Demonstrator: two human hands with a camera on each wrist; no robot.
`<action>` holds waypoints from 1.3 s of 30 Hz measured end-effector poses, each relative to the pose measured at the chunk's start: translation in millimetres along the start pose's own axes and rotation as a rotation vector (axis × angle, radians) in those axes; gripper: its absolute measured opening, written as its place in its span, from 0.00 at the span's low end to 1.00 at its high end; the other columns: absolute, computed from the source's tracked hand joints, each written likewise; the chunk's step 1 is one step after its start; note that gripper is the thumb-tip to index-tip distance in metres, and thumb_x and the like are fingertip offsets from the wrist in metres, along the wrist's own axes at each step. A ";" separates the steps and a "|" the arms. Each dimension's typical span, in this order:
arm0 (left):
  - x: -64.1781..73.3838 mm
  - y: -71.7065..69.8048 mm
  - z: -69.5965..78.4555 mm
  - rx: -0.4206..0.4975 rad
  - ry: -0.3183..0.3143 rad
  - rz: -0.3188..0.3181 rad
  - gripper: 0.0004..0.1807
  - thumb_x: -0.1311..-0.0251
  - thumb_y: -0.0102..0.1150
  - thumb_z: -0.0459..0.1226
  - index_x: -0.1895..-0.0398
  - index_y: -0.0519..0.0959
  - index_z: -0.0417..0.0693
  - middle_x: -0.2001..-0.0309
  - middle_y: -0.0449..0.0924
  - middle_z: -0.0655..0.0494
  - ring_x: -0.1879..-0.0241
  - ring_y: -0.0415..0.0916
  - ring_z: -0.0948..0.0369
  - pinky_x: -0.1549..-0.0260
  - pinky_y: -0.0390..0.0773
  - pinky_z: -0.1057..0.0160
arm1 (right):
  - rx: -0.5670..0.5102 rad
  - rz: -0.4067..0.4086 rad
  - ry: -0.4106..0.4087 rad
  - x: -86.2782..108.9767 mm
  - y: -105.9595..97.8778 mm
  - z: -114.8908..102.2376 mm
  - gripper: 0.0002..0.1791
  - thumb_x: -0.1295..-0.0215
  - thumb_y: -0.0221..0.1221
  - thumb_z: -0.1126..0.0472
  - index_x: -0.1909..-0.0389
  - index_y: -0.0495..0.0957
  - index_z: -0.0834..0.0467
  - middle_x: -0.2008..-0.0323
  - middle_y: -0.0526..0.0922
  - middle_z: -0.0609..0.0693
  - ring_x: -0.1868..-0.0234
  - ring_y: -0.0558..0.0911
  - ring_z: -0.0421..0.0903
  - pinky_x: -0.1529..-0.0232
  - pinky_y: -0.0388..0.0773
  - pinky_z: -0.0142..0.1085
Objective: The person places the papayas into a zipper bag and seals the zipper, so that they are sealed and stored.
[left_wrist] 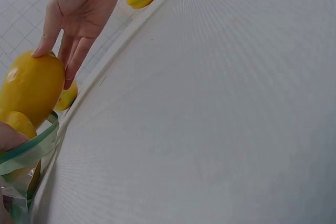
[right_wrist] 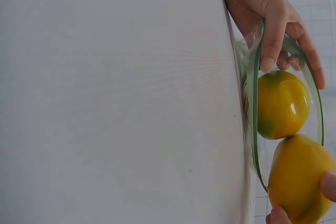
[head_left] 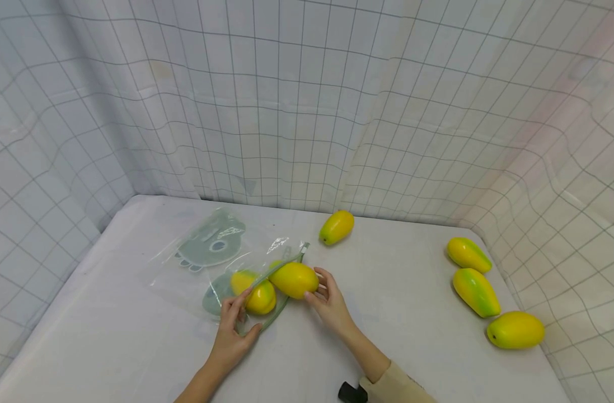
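A clear zip bag [head_left: 160,268] with a green-rimmed mouth and a grey-green printed pattern lies on the table, mouth gaping to the right. My left hand [head_left: 233,330] holds the mouth, thumb at the near rim and fingers at the far one. One yellow mango [head_left: 262,299] sits inside, just past the left fingers. Between thumb and fingers, my right hand [head_left: 332,302] grips a second yellow mango [head_left: 298,280] by its right end. That mango's other end is in the bag mouth and meets the first one in the right wrist view [right_wrist: 299,177].
Another mango [head_left: 337,227] lies behind the bag near the table's back edge. Three more, a yellow-green mango [head_left: 469,254], a second mango [head_left: 477,292] and a third mango [head_left: 516,330], line the right side. Gridded white curtains [head_left: 307,112] enclose the table.
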State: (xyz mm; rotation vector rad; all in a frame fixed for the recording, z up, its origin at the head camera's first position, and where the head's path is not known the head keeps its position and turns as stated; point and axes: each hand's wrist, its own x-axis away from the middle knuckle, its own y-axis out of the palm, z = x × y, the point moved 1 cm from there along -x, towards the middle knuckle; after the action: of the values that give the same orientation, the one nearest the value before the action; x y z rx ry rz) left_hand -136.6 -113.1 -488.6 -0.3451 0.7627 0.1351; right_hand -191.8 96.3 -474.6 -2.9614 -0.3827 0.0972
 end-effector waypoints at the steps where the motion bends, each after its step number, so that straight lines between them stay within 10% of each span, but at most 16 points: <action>1: -0.2 -0.2 0.2 0.000 0.000 0.002 0.42 0.82 0.64 0.11 0.49 0.66 0.22 0.69 0.57 0.41 0.71 0.56 0.58 0.72 0.61 0.68 | -0.008 0.005 0.005 -1.1 0.5 1.9 0.32 0.39 0.57 0.65 0.36 0.56 0.62 0.41 0.62 0.64 0.43 0.69 0.59 0.48 0.72 0.38; 39: 0.8 -0.3 0.2 -0.011 0.003 0.005 0.42 0.81 0.63 0.10 0.49 0.66 0.23 0.70 0.57 0.41 0.71 0.57 0.58 0.73 0.62 0.68 | -0.013 0.020 -0.055 -24.3 12.5 -14.3 0.22 0.45 0.56 0.77 0.48 0.68 0.74 0.50 0.72 0.68 0.51 0.73 0.63 0.54 0.75 0.31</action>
State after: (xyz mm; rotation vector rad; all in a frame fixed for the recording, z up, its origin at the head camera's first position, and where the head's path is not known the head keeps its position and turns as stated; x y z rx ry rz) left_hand -135.8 -113.3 -489.0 -0.3543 0.7662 0.1437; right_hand -211.0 76.1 -461.4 -2.9814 -0.3625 0.1787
